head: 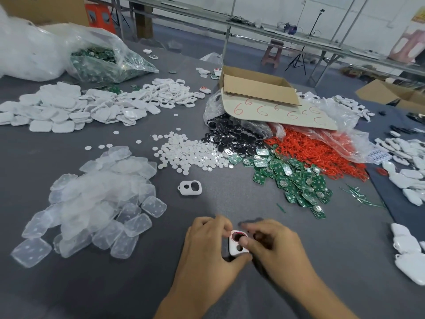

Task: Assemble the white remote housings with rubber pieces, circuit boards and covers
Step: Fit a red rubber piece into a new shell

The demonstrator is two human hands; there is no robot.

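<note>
Both my hands hold one white remote housing (235, 247) low over the grey table, near its front middle. A red rubber piece shows at the housing's top opening. My left hand (208, 247) grips the housing from the left with thumb under it. My right hand (273, 247) pinches it from the right, a fingertip pressing into its hole. Another white housing (190, 188) with two holes lies alone beyond my hands. Green circuit boards (296, 180) are heaped to the right, red rubber pieces (317, 150) behind them, and translucent covers (99, 199) at the left.
White discs (190, 153) and black round pieces (232, 137) lie mid-table. White shells (69, 109) are piled far left, with plastic bags behind. An open cardboard box (257, 88) sits on bags at the back. More white housings (409, 254) lie along the right edge.
</note>
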